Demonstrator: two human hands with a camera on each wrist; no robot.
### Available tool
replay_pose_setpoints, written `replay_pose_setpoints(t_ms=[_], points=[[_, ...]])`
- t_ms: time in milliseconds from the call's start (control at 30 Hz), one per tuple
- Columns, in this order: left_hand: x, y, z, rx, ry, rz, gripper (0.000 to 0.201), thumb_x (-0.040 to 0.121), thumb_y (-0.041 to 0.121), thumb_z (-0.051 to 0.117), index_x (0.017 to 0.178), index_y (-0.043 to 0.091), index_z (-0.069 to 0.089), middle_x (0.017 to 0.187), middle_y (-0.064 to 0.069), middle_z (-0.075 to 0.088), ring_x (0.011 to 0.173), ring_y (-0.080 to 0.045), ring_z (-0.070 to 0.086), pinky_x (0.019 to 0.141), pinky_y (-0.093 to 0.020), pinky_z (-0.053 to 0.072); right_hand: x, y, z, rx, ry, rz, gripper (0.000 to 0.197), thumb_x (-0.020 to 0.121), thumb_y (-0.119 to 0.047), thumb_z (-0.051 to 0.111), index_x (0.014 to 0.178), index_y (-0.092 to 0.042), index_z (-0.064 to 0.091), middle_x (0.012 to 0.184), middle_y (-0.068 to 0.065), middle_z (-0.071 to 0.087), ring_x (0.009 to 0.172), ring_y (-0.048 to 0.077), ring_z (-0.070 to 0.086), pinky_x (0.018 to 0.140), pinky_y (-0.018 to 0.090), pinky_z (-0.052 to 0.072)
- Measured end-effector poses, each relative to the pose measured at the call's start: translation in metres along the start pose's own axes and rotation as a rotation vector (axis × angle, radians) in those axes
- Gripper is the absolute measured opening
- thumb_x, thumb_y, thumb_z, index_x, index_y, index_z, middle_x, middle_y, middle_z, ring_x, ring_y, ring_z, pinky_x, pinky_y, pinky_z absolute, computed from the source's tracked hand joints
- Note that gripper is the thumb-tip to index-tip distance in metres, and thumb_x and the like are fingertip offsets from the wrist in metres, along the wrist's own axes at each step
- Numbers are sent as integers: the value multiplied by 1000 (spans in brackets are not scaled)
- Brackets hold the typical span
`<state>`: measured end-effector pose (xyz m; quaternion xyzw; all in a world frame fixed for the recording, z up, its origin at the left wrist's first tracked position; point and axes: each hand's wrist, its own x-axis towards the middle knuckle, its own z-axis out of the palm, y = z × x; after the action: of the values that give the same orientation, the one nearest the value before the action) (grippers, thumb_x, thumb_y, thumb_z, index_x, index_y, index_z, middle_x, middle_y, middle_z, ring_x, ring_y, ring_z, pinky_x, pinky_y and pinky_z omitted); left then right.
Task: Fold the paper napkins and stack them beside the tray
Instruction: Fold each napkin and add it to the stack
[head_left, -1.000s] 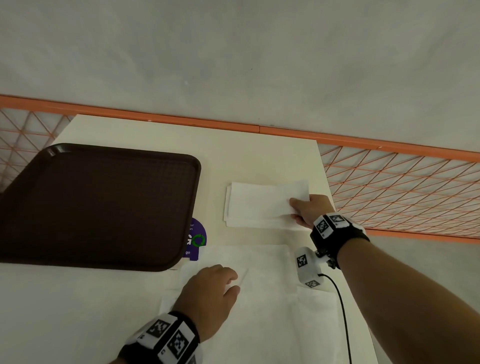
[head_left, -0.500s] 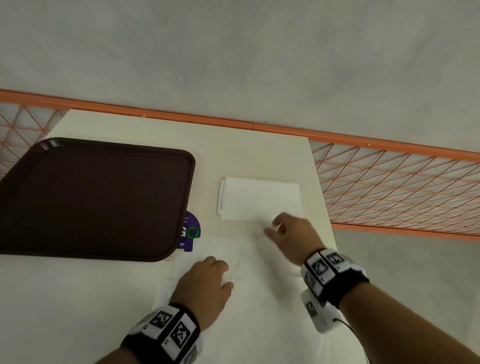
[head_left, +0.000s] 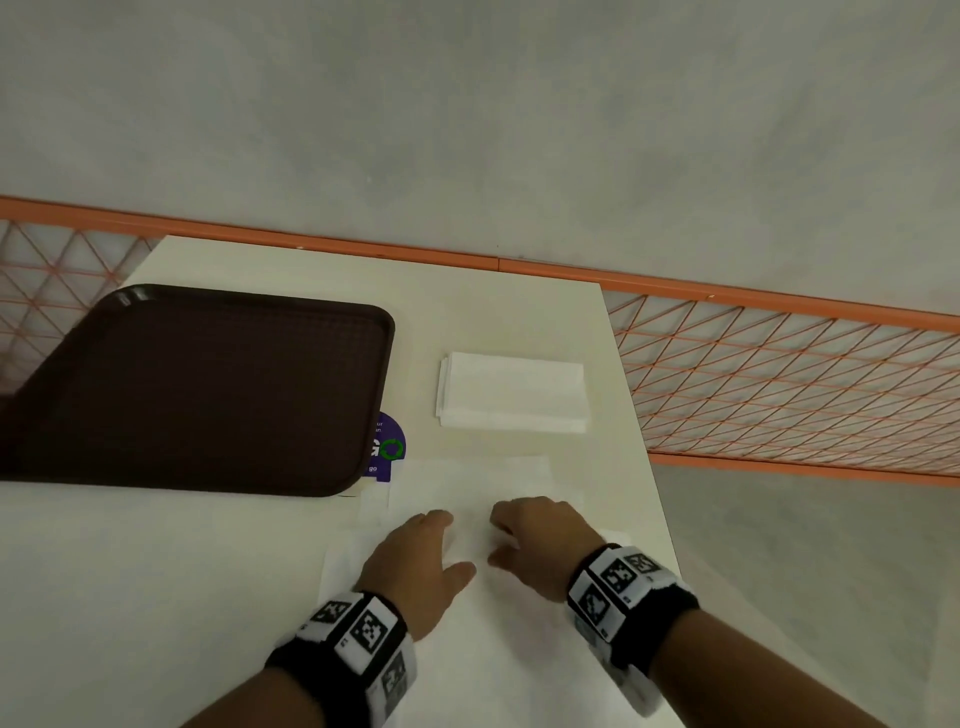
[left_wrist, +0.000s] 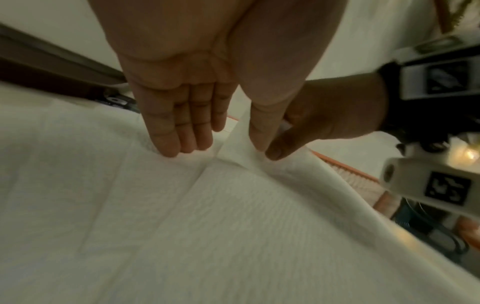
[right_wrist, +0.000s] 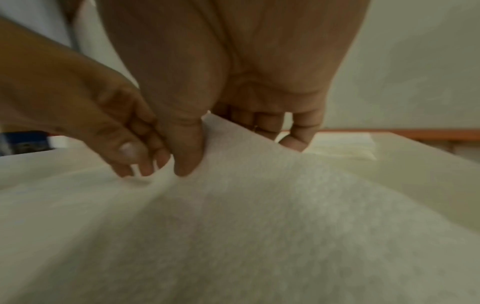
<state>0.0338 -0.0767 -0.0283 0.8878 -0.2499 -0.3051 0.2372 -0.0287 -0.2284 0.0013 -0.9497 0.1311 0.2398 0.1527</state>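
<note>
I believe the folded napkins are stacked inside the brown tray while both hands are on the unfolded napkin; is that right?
Not quite: the head view shows the folded napkins stacked on the table beside the brown tray, not inside it. The left hand and right hand are indeed on the unfolded napkin.

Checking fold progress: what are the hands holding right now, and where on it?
The left hand and right hand pinch the top napkin at a raised ridge near its middle.
</note>
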Motion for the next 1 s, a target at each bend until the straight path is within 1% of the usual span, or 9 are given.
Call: replay_pose_setpoints(t_ms=[167, 333, 433, 533, 600, 667, 800, 933, 1000], points=[[1, -9, -8, -196, -65, 27, 30, 87, 42, 63, 108, 21, 66, 105, 5, 69, 98, -15, 64, 91, -33, 51, -27, -1, -22, 266, 123, -221, 17, 90, -32, 63, 95, -16, 67, 90, 2, 67, 83, 16, 58, 75, 28, 46], [-8, -12, -22, -505, -25, 59, 23, 90, 35, 61, 85, 13, 70, 83, -5, 74, 82, -25, 69, 80, -38, 55, -49, 43, -30, 518, 233, 83, 31, 81, -57, 66, 95, -29, 66, 91, -8, 69, 82, 8, 64, 72, 23, 47], [-13, -12, -36, -663, 28, -5, 25, 92, 22, 61, 68, 14, 62, 56, 4, 63, 54, -13, 57, 55, -25, 45, -63, 64, -11, 533, 196, 186, 40, 80, -62, 63, 86, -22, 63, 79, -4, 70, 71, 10, 62, 72, 29, 49], [-10, -18, -40, -810, 36, -73, 34, 85, 38, 66, 80, 4, 62, 72, -9, 65, 69, -25, 60, 69, -37, 49, -68, 66, 8, 922, 163, 239, 45, 79, -55, 69, 79, -12, 56, 91, 11, 73, 84, 22, 69, 83, 36, 54], [-3, -27, -34, -853, 39, -86, 64, 68, 58, 69, 98, 2, 60, 88, -17, 65, 81, -33, 60, 83, -52, 50, -67, 58, 16, 1257, 140, 240, 32, 86, -36, 70, 91, -5, 63, 104, 18, 71, 95, 30, 69, 88, 43, 54], [6, -37, -24, -882, 31, -104, 68, 62, 62, 69, 100, 5, 62, 97, -27, 65, 90, -40, 62, 90, -61, 46, -66, 49, 19, 1424, 180, 233, 22, 90, -18, 65, 103, -1, 68, 103, 17, 72, 89, 27, 69, 82, 41, 57], [0, -34, -30, -843, 115, -128, 75, 57, 64, 63, 99, 2, 62, 90, -17, 64, 82, -36, 62, 79, -48, 52, -64, 40, 19, 1559, 320, 281, 18, 89, -7, 64, 104, 2, 67, 90, 11, 73, 71, 20, 67, 64, 31, 55], [-9, -22, -40, -809, 177, -176, 30, 77, 49, 63, 86, 21, 69, 101, -17, 68, 97, -39, 64, 87, -54, 54, -64, 38, 17, 1534, 421, 302, 22, 90, -8, 64, 111, -13, 65, 87, 11, 75, 71, 22, 70, 65, 35, 55], [-8, -18, -42, -775, 245, -169, 15, 89, 38, 59, 97, 27, 64, 112, -8, 67, 103, -30, 63, 93, -49, 52, -60, 39, 17, 1477, 472, 312, 31, 90, -15, 66, 120, -20, 59, 95, 16, 73, 83, 27, 70, 73, 41, 57]])
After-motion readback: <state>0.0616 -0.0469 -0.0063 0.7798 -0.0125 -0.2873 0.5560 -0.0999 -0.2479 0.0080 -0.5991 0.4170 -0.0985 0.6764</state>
